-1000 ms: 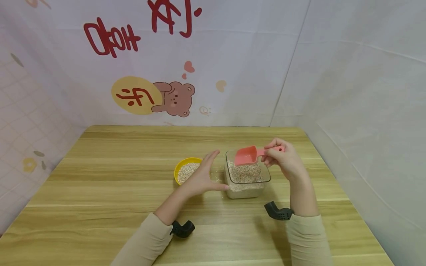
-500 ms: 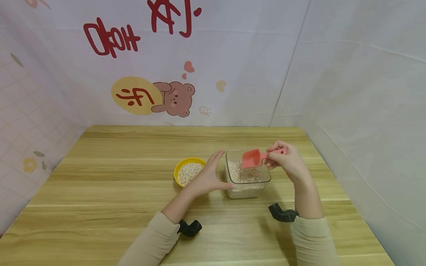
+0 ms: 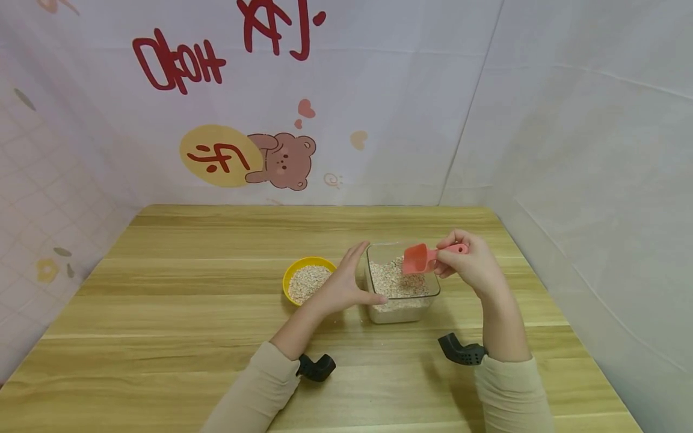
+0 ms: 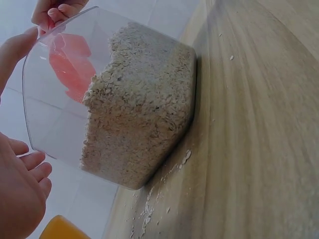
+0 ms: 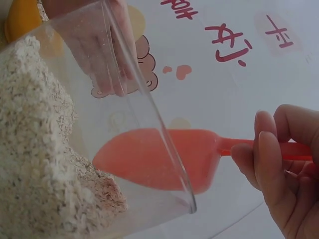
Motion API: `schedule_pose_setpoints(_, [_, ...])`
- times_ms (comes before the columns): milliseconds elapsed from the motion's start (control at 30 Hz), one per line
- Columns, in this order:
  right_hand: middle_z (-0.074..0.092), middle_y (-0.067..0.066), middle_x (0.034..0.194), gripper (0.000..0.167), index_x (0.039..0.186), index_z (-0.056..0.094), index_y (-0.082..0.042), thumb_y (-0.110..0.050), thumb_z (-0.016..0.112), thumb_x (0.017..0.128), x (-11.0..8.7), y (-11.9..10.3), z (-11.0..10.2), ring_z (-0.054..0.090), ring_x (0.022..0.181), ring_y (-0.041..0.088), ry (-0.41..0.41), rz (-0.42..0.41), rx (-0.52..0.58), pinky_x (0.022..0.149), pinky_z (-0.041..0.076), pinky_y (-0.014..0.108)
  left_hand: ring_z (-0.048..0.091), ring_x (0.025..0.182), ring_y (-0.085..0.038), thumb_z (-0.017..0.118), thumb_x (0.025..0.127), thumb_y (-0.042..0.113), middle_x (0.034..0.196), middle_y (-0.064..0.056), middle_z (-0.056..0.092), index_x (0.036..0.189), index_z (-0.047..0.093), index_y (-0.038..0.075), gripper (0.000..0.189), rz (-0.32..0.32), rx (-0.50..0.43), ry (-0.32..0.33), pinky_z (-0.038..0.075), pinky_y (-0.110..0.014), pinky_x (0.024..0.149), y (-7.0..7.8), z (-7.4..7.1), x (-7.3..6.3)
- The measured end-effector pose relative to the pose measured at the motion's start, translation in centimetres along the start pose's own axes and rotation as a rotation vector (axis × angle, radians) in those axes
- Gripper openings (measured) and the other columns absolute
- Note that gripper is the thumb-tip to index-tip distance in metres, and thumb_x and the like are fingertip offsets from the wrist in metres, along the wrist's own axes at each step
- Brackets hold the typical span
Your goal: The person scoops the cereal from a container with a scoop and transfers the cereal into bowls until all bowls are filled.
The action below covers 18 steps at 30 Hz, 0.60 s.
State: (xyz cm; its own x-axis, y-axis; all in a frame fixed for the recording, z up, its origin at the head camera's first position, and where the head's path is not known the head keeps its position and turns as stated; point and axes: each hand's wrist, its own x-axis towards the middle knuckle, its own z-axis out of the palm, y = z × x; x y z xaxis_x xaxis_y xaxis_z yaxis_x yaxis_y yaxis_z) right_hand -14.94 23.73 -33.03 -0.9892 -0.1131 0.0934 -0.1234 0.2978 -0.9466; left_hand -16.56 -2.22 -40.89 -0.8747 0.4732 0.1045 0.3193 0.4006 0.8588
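My right hand pinches the handle of a pink scoop between thumb and fingers. The scoop's bowl dips inside a clear square container, its tip at the surface of the oats. In the right wrist view the scoop shows through the clear wall. My left hand spreads along the container's left side, thumb at the near rim and fingertips by the far left corner. Oats slope inside the container in the left wrist view. Left of the container stands a yellow bowl holding oats, partly covered by my left hand.
Loose oat flakes lie scattered on the wooden table near the container. A white printed cloth hangs behind the table, with another white sheet along its right side.
The scoop has moved right and slightly down into the container with my right hand. My left hand has shifted right from beside the bowl to the container's left side.
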Motion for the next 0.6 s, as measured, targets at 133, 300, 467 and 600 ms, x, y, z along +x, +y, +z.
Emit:
schedule_pose_setpoints(133, [0.063, 0.016, 0.069, 0.014, 0.097, 0.051, 0.013, 0.005, 0.056, 0.086, -0.09, -0.18, 0.19, 0.064, 0.057, 0.019, 0.018, 0.007, -0.039, 0.056, 0.056, 0.033, 0.013, 0.143, -0.026, 0.085, 0.067, 0.047, 0.159, 0.001, 0.005, 0.155, 0.009, 0.027, 0.118, 0.017, -0.007, -0.010, 0.023, -0.057, 0.107, -0.11, 0.16, 0.23])
schedule_pose_setpoints(300, [0.062, 0.016, 0.070, 0.014, 0.096, 0.052, 0.014, 0.006, 0.057, 0.085, 0.08, -0.25, 0.42, 0.064, 0.057, 0.019, 0.028, 0.009, -0.054, 0.056, 0.056, 0.033, 0.014, 0.142, -0.026, 0.085, 0.066, 0.046, 0.159, 0.002, 0.006, 0.155, 0.010, 0.026, 0.118, 0.023, -0.010, -0.021, 0.023, -0.057, 0.107, -0.22, 0.20, 0.35])
schedule_pose_setpoints(467, [0.062, 0.015, 0.068, 0.015, 0.095, 0.053, 0.014, 0.006, 0.058, 0.084, 0.20, -0.16, 0.63, 0.065, 0.057, 0.020, 0.021, 0.003, -0.085, 0.055, 0.056, 0.033, 0.014, 0.142, -0.026, 0.086, 0.067, 0.046, 0.159, 0.001, 0.006, 0.155, 0.010, 0.025, 0.118, 0.029, -0.013, -0.024, 0.024, -0.057, 0.107, -0.27, 0.24, 0.41])
schedule_pose_setpoints(600, [0.063, 0.015, 0.067, 0.014, 0.095, 0.054, 0.013, 0.005, 0.060, 0.084, 0.30, 0.00, 0.90, 0.065, 0.057, 0.021, 0.017, 0.007, -0.110, 0.055, 0.056, 0.034, 0.016, 0.142, -0.025, 0.086, 0.067, 0.045, 0.159, 0.001, 0.009, 0.155, 0.011, 0.025, 0.117, 0.031, -0.023, -0.022, 0.024, -0.055, 0.107, -0.31, 0.29, 0.45])
